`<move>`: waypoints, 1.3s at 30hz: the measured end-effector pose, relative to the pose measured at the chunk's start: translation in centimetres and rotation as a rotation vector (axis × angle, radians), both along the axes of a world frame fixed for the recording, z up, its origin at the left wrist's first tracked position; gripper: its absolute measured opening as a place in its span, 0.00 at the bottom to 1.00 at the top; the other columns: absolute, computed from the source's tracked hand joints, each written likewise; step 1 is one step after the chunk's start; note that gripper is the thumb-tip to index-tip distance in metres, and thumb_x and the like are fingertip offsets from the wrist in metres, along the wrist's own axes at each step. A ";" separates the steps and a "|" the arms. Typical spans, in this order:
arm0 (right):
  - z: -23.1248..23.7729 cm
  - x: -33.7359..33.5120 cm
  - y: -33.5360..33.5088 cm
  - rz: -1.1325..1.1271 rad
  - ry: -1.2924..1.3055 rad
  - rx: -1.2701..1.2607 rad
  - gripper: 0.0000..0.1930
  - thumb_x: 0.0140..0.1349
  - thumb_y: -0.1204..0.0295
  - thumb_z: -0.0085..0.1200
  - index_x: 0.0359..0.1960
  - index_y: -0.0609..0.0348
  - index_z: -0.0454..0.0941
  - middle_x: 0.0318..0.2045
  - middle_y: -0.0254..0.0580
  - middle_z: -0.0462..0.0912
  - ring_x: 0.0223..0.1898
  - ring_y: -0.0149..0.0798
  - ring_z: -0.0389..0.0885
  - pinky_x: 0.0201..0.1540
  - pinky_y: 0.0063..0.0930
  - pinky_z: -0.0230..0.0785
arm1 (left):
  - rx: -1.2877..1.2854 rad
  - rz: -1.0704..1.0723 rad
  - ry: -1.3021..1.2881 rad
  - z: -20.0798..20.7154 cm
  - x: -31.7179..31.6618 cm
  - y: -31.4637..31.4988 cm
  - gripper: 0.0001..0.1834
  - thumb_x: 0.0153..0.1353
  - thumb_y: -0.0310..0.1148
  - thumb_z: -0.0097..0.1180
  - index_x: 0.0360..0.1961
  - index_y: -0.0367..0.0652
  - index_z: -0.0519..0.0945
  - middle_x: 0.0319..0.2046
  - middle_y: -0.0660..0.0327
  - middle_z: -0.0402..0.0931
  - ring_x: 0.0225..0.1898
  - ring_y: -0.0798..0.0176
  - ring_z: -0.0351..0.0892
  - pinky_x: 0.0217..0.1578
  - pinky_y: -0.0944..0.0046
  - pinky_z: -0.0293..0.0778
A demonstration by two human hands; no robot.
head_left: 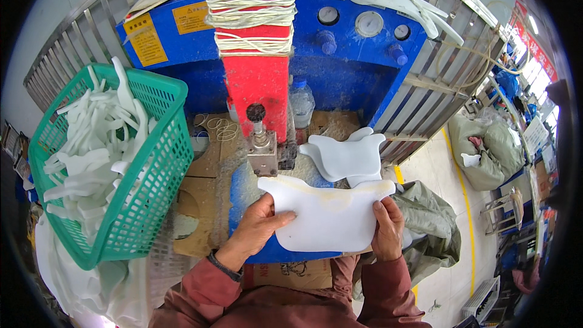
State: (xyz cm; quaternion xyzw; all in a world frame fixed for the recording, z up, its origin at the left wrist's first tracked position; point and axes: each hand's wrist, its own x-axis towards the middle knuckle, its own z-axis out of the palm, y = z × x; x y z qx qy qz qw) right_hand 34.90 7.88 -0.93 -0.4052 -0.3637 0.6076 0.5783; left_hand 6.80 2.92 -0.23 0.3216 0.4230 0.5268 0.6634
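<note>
Between my hands I hold a white shaped foam pad (328,222), its curved top edge marked by a yellowish band. My left hand (258,223) pinches its left side, thumb on the face and fingers behind. At the right side my right hand (387,226) grips it the same way. The pad's upper left corner lies just under a metal nozzle head (263,157) with a black knob, fixed to a red machine arm (255,79); whether they touch I cannot tell. Several similar white foam pieces (346,157) lie stacked beyond the pad, to the right of the nozzle.
A green plastic basket (164,146) heaped with white foam strips stands at left. Behind rises a blue machine panel (349,30) with gauges and knobs. A clear bottle (300,104) stands behind the red arm. Greenish sacks (434,225) sit at right on the floor.
</note>
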 end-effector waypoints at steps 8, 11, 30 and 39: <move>-3.6 1.9 0.1 -0.060 -0.094 0.042 0.11 0.74 0.75 0.55 0.54 0.65 0.82 0.48 0.39 0.88 0.46 0.30 0.85 0.53 0.26 0.78 | -0.012 -0.035 0.014 -1.0 0.2 0.0 0.23 0.70 0.24 0.61 0.65 0.37 0.73 0.55 0.60 0.81 0.54 0.66 0.81 0.57 0.62 0.77; -4.9 2.0 -0.2 0.034 -0.146 0.090 0.11 0.75 0.74 0.55 0.54 0.65 0.82 0.47 0.38 0.87 0.45 0.30 0.85 0.52 0.25 0.77 | 0.003 -0.008 0.056 -1.3 -0.6 -1.1 0.24 0.69 0.26 0.63 0.65 0.38 0.74 0.56 0.60 0.81 0.55 0.66 0.81 0.58 0.61 0.76; -0.6 -6.8 -0.3 0.340 -0.040 -0.037 0.07 0.74 0.76 0.55 0.50 0.62 0.81 0.36 0.23 0.79 0.36 0.18 0.72 0.37 0.15 0.64 | 0.069 0.293 0.085 -0.2 -6.1 -4.3 0.25 0.69 0.21 0.59 0.66 0.38 0.74 0.54 0.58 0.83 0.53 0.64 0.84 0.55 0.60 0.80; -5.4 -4.8 -0.9 0.227 -0.311 0.088 0.12 0.71 0.72 0.56 0.51 0.65 0.80 0.41 0.37 0.82 0.42 0.29 0.76 0.45 0.27 0.71 | -0.307 -0.152 0.540 0.4 -8.5 -8.5 0.23 0.74 0.41 0.59 0.65 0.42 0.77 0.52 0.58 0.85 0.48 0.63 0.85 0.50 0.61 0.80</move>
